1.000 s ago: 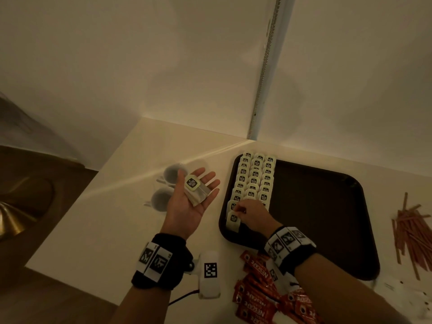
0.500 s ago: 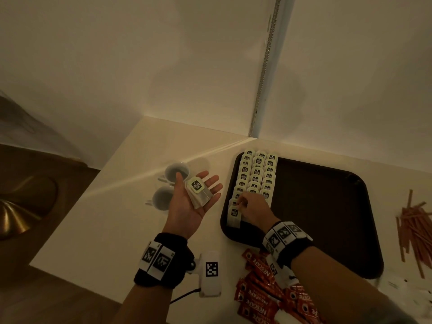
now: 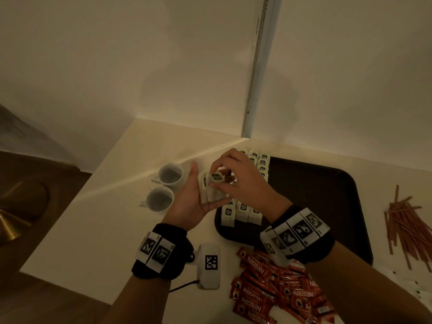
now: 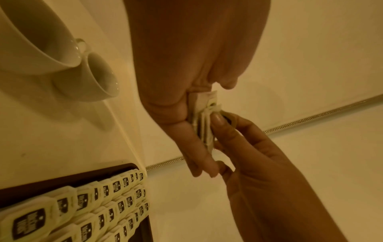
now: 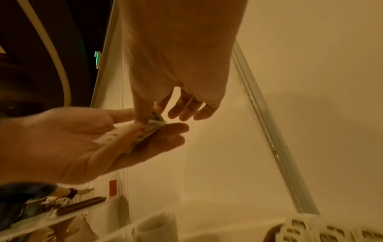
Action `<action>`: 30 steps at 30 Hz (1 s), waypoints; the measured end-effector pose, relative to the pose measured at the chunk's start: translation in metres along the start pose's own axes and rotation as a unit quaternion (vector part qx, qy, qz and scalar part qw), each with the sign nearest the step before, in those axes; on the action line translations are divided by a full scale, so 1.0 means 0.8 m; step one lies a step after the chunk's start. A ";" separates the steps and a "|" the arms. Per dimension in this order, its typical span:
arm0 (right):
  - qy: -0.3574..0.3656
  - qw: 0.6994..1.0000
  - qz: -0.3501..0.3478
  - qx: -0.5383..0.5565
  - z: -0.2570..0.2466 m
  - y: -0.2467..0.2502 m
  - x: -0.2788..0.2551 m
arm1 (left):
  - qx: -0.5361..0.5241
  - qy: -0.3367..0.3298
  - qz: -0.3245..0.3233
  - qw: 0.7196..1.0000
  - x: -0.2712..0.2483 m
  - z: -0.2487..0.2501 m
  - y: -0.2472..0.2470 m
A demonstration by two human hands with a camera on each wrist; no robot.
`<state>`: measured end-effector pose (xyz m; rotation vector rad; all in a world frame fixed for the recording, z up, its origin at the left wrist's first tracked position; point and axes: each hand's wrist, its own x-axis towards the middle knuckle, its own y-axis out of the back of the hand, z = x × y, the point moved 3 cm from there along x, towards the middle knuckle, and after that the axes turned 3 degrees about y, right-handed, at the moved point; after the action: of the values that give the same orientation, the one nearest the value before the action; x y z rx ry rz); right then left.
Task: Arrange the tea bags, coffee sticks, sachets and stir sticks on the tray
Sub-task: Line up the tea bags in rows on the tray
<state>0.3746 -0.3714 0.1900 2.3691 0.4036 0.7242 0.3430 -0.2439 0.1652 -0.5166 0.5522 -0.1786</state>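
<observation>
My left hand (image 3: 190, 202) is held palm up beside the tray's left edge, its fingers straight, with a small stack of tea bags (image 3: 205, 187) lying on them. My right hand (image 3: 218, 181) reaches over it and pinches the top tea bag (image 3: 216, 177) between thumb and forefinger; the left wrist view shows the same pinch on the stack (image 4: 204, 117). The dark tray (image 3: 315, 195) carries three rows of tea bags (image 3: 243, 209) along its left side. Red coffee sticks (image 3: 264, 288) lie in a heap in front of the tray. Brown stir sticks (image 3: 406, 220) lie to its right, and white sachets (image 3: 413, 286) at the bottom right.
Two white cups (image 3: 169, 175) (image 3: 160, 198) stand on the counter just left of my left hand. A white device with a marker (image 3: 210, 265) and a cable lies near the front edge. Walls close off the back; the counter drops off at the left.
My right hand has left the front tea bag row on the tray and risen to my left palm, where it now pinches the top tea bag. My left hand shifted slightly right.
</observation>
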 end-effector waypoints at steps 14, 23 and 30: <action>-0.010 0.999 -0.023 0.023 -0.042 0.069 0.023 | -0.001 -0.080 -0.010 0.997 -0.006 0.011 -0.024; -0.034 0.993 -0.064 -0.096 -0.102 0.116 0.064 | -0.124 -0.147 -0.032 0.981 -0.006 0.010 -0.065; -0.038 0.982 -0.082 -0.163 -0.116 0.120 0.066 | -0.168 -0.150 -0.044 0.973 -0.007 0.011 -0.072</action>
<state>0.3722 -0.3770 0.3338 2.0210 0.4088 0.5734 0.3413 -0.2879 0.2033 -0.8823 0.2620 -0.0874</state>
